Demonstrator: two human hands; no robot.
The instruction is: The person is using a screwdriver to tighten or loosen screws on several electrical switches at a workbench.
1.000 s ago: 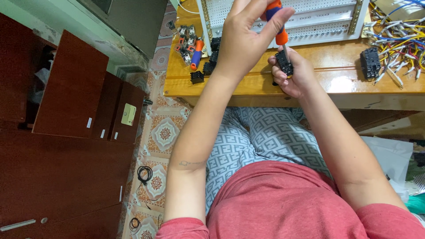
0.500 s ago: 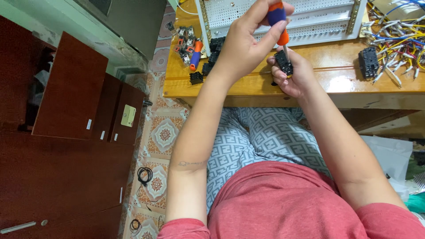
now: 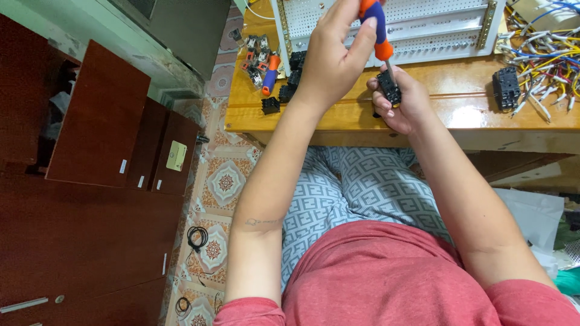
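My left hand is raised over the table edge and grips a screwdriver with an orange and blue handle, tip pointing down. The shaft meets a small black terminal block, which my right hand holds just below the left one. Both hands are close together above the front edge of the wooden table. My right fingers hide part of the block.
A white perforated panel lies on the table behind my hands. Left of them lie several black blocks and a second screwdriver; to the right, another black block and coloured wires. A dark red cabinet stands left over tiled floor.
My left hand has shifted slightly on the screwdriver handle, fingers regripping. The block and my right hand stay in the same place.
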